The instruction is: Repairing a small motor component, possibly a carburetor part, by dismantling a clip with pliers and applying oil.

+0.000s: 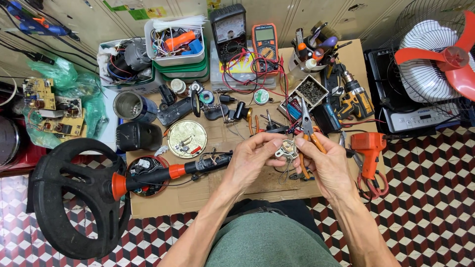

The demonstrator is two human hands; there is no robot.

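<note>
While pliers (308, 129) are gripped in the right hand (324, 165), a small motor (286, 150) is pinched by the left hand (251, 160). Cardboard (163, 200) is spread below, over checkered floor (430, 207).

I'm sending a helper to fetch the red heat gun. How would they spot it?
Start at the cardboard sheet on the floor and go to its edge nearest the fan. The heat gun lies there beside the right hand, the only all orange-red pistol-shaped tool; the nearby drill is yellow and black.

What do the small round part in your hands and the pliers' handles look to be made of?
The round part, pinched between the left hand and right hand, looks like bare metal: dull silver-grey with a slight sheen. The pliers have grey steel-looking jaws; their orange handles look like matte plastic or rubber sleeves.
</note>
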